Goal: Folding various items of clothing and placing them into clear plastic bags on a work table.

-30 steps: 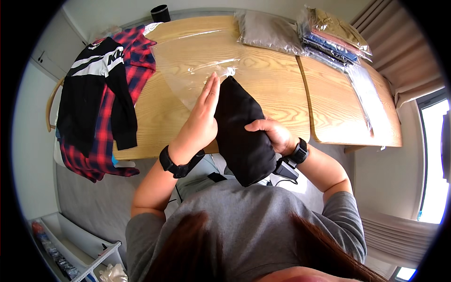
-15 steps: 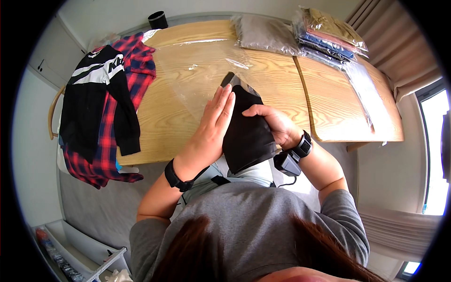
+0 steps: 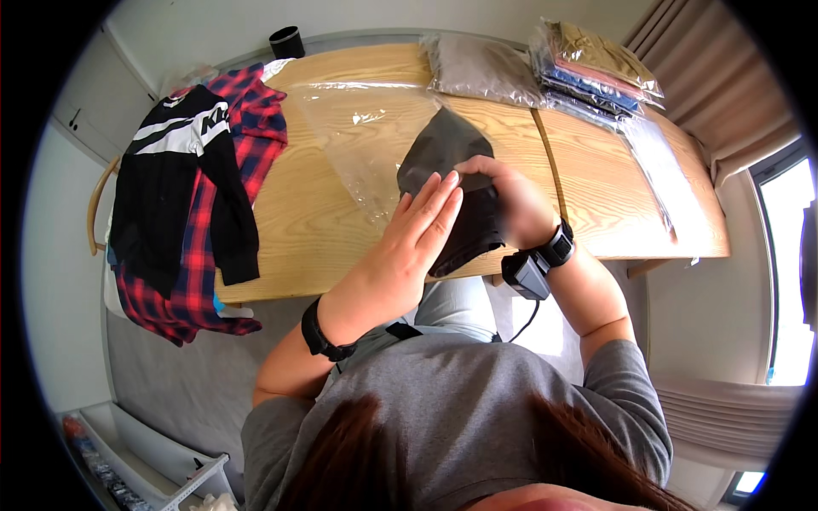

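A folded black garment [image 3: 439, 153] is held up over the near edge of the table, its far end peaked and looking greyer than the rest. My right hand [image 3: 515, 200] grips its right side, thumb across the front; part of this hand is blurred. Against the garment's left and front side lies my left hand [image 3: 388, 264], fingers stretched out flat, their tips close to the right thumb. A clear plastic bag [image 3: 341, 136] lies spread on the table just beyond, partly behind the garment.
Left on the wooden table [image 3: 298, 247] lie a black-and-white sweatshirt [image 3: 226, 183] and a red-and-navy plaid shirt [image 3: 264, 128]. At the back right are a bagged grey-brown garment [image 3: 477, 68], a stack of bagged clothes [image 3: 596, 64] and flat clear bags [image 3: 660, 175]. A black cup-like container [image 3: 287, 43] stands behind.
The garment has moved up and slightly right, and its far end now shows as a broad grey peak. My left hand has slid right across its front; my right hand has moved slightly away from me.
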Motion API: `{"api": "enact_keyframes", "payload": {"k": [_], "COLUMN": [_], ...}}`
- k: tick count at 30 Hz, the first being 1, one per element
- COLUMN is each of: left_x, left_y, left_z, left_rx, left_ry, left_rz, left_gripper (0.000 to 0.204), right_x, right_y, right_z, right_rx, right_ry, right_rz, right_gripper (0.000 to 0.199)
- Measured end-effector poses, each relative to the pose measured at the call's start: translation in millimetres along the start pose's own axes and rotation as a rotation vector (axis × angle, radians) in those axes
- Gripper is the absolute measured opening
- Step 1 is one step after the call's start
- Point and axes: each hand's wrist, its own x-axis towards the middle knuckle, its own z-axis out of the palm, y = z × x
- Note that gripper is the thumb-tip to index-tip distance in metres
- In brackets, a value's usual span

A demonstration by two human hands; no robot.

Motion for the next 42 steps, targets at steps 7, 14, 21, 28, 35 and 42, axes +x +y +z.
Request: {"api": "enact_keyframes", "payload": {"k": [7,14,21,28,35,42], "left_x": [-12,-30,-39,-39,-43,-52], "left_y": [0,-6,-19,-23,-26,-25], "left_z": [2,8,19,23,22,19], "left_rx": [-0.03,-0.09,-0.065,-0.073,-0.054,0.086], "left_ry": [-0.013,0.111,0.119,0.145,0.123,0.121], "left_rz": [0.031,0.132,0.03,0.011,-0.023,-0.08], "left_gripper": [0.07,0.064,0.065,0.065,0.066,0.06], "right_x": [19,34,65,60,32,39], "right_y": [23,19,37,29,59,86], "right_z": [14,27,42,55,31,22], "right_rx": [-0.29,-1.329,-1.759,-1.86,-2.181,-1.456], "right_ry": [0.136,0.353,0.423,0.391,0.461,-0.397], "right_rz": [-0.128,-0.652,-0.526,-0.337,-1.123,-0.816], "right_gripper": [0.012,0.035,0.069,0.073,0.058,0.032]}}
